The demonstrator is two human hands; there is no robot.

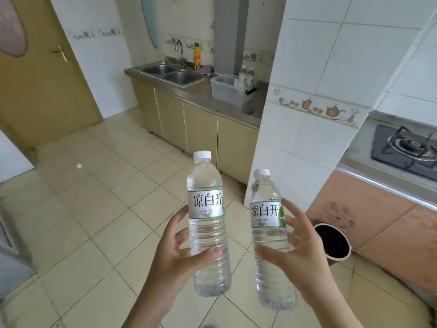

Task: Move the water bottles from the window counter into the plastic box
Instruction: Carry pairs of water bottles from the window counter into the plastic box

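Mid-carry: left hand (175, 254) grips left bottle (208, 223) low on its ribbed body, thumb across the front; right hand (300, 252) holds right bottle (269, 235) the same way, fingers curled round just below the label. Both upright, capped, apparently full, so fairly heavy; thin walls likely flex, ribs give grip. Box (224, 89) sits far ahead on the counter (205, 98) beside the sink (172, 73), two bottles (246, 75) at it

Two clear, white-capped water bottles, one left (208, 223) and one right (270, 240), stood upright in mid-air; the translucent plastic box (228, 89) sat on the far table.
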